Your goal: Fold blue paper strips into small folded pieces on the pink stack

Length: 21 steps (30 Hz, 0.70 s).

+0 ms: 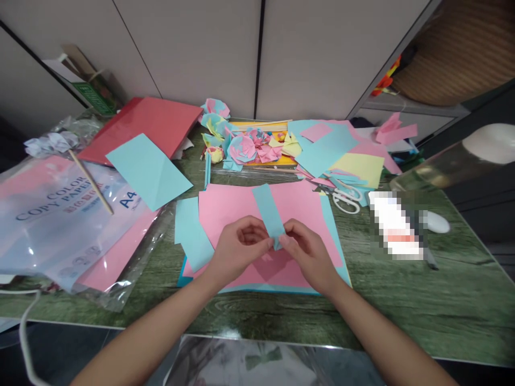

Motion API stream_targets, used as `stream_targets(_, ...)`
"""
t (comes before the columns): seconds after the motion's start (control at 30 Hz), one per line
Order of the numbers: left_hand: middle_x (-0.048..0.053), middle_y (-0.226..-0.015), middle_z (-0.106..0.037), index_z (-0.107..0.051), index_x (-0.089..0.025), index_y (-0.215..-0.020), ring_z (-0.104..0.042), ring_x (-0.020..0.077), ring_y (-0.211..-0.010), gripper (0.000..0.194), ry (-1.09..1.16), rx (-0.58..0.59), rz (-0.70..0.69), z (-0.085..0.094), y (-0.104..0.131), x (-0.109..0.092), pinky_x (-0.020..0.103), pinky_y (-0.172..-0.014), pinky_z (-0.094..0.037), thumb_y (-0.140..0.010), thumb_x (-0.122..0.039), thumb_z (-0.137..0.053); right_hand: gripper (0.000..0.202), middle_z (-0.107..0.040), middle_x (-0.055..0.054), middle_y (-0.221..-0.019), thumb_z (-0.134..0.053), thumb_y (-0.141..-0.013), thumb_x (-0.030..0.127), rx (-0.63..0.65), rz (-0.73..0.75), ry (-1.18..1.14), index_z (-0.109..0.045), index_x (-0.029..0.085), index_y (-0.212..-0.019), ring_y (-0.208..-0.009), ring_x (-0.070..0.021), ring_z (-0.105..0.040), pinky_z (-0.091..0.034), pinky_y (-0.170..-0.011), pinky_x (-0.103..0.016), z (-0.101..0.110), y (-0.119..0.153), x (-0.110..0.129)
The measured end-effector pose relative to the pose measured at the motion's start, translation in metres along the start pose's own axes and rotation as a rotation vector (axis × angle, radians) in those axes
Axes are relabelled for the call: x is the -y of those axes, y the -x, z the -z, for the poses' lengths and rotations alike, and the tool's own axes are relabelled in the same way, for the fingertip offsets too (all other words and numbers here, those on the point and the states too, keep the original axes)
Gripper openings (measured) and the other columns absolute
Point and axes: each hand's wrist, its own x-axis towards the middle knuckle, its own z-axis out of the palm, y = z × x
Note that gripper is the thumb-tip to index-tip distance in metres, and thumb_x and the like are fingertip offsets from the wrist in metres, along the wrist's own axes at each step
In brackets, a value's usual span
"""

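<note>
A narrow light blue paper strip (269, 210) slants over a stack of pink sheets (229, 206), its near end pinched between my two hands. My left hand (241, 244) is closed, thumb and index finger on the strip's lower left edge. On the other side, my right hand (308, 252) grips the lower right edge with thumb and bent fingers. The fingertips nearly meet at the strip's bottom end. Light blue cut pieces (195, 230) lie at the left side of the pink stack.
White-handled scissors (346, 199) lie right of the stack. Folded paper flowers (242, 149) stand behind it. A plastic bag of colour paper (60, 214), a red folder (148, 126) and a blue sheet (148, 170) are at left. A white mouse (436, 222) is at right.
</note>
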Motion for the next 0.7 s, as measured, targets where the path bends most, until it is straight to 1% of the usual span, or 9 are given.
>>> stream_targets(0.2, 0.001, -0.068, -0.06, -0.055, -0.015, -0.078, -0.057, 0.0126, -0.063, 0.018, 0.056, 0.016, 0.016, 0.003, -0.003, 0.0029, 0.025, -0.061, -0.046, -0.065, -0.021, -0.064, 0.014, -0.052, 0.0, -0.071, -0.047, -0.08, 0.029, 0.042, 0.016, 0.032, -0.05, 0.018, -0.071, -0.068, -0.0115, -0.048, -0.038, -0.065, -0.024, -0.0004, -0.0021, -0.0013)
stream_targets(0.33, 0.0, -0.067, -0.059, -0.054, -0.015, -0.08, -0.057, 0.0117, -0.061, 0.018, 0.133, -0.029, 0.018, 0.0063, -0.0053, 0.0049, 0.025, -0.061, -0.044, -0.066, -0.023, -0.062, 0.015, -0.052, 0.001, -0.069, -0.048, -0.079, 0.029, 0.057, 0.014, 0.056, -0.05, 0.018, -0.07, -0.067, -0.0114, -0.047, -0.037, -0.065, -0.024, 0.0004, -0.0023, 0.0)
stream_targets(0.47, -0.002, -0.065, -0.059, -0.052, -0.016, -0.077, -0.055, 0.0099, -0.061, 0.019, 0.111, -0.069, -0.006, 0.0068, -0.0056, 0.0052, 0.022, -0.06, -0.043, -0.065, -0.022, -0.064, 0.016, -0.051, 0.002, -0.067, -0.049, -0.079, 0.03, 0.043, 0.003, 0.025, -0.05, 0.018, -0.069, -0.065, -0.0103, -0.046, -0.036, -0.062, -0.022, -0.0008, -0.0025, 0.0005)
stream_targets(0.7, -0.002, -0.064, -0.058, -0.049, -0.017, -0.079, -0.057, 0.0114, -0.059, 0.019, 0.074, -0.059, -0.025, 0.0054, -0.0025, 0.0044, 0.024, -0.06, -0.044, -0.067, -0.023, -0.062, 0.019, -0.05, 0.002, -0.064, -0.048, -0.08, 0.032, -0.018, -0.026, -0.024, -0.049, 0.018, -0.067, -0.063, -0.0104, -0.046, -0.035, -0.058, -0.022, -0.0062, -0.0021, -0.002)
